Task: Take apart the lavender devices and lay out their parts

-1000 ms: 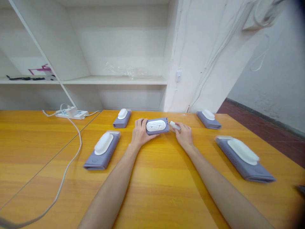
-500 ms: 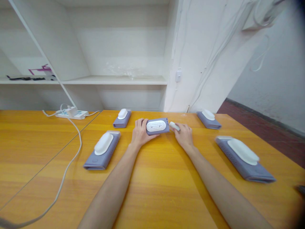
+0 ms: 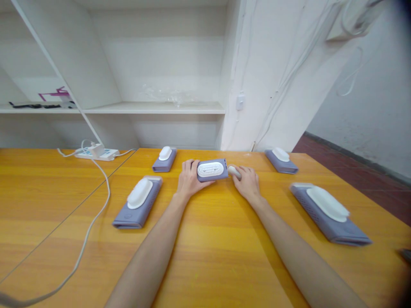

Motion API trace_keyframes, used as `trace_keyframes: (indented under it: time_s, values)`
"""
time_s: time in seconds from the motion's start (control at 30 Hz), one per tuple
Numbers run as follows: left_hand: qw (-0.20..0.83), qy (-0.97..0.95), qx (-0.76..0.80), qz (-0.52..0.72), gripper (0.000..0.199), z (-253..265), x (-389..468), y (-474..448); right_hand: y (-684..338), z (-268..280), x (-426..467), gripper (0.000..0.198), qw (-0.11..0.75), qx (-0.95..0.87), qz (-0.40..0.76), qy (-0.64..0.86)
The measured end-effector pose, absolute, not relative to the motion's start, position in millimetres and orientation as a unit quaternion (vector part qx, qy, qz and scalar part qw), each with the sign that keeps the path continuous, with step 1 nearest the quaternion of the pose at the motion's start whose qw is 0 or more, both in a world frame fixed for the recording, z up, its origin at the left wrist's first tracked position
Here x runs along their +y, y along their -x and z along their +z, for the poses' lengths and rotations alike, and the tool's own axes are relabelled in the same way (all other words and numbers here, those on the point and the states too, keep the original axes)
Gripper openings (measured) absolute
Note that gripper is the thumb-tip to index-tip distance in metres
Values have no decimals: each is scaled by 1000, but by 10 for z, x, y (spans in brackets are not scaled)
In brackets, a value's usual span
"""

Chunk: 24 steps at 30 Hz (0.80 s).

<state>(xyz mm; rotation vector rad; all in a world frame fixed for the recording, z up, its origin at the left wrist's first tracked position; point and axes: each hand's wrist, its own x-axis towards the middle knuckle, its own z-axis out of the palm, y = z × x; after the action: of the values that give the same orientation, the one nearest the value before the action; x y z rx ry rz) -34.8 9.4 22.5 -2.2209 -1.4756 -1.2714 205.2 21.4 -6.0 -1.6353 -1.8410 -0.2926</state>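
My left hand (image 3: pixel 189 179) is closed around the left end of a flat purple-grey box (image 3: pixel 226 173), thumb along its lower edge. A white oval insert with a bumpy surface (image 3: pixel 210 170) fills most of the box's face. My right hand (image 3: pixel 247 182) pinches a small pale rounded piece (image 3: pixel 234 172) just off the box's right end; its exact kind I cannot make out. Whether the piece touches the box is unclear.
Similar purple-grey boxes with raised white oval tops lie at back left (image 3: pixel 165 159), front left (image 3: pixel 138 203), back right (image 3: pixel 281 160) and front right (image 3: pixel 330 214). A white power strip (image 3: pixel 97 151) and its cable (image 3: pixel 93 218) lie left. Shelves (image 3: pixel 154 107) stand behind the wooden table (image 3: pixel 218 256).
The pale piece in my right hand has turned slightly, and my right fingers have shifted around it. My left hand and the box stay in place.
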Motion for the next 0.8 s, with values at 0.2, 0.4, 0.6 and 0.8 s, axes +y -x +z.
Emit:
trace_keyframes:
  time_s: [0.2,0.4,0.6,0.8]
  values:
    - [95,753,-497,-422,81,219,97,349,-2040,-125,213,48,265,-700,-125,651]
    - [89,765,-486,-414,81,224,94,348,-2023,-135,215,49,289,-706,-139,632]
    - [90,770,-487,-403,83,214,101,354,-2001,8,169,38,396,-701,-147,574]
    - [86,777,-485,-391,86,195,111,361,-1914,137,50,37,408,-756,-121,497]
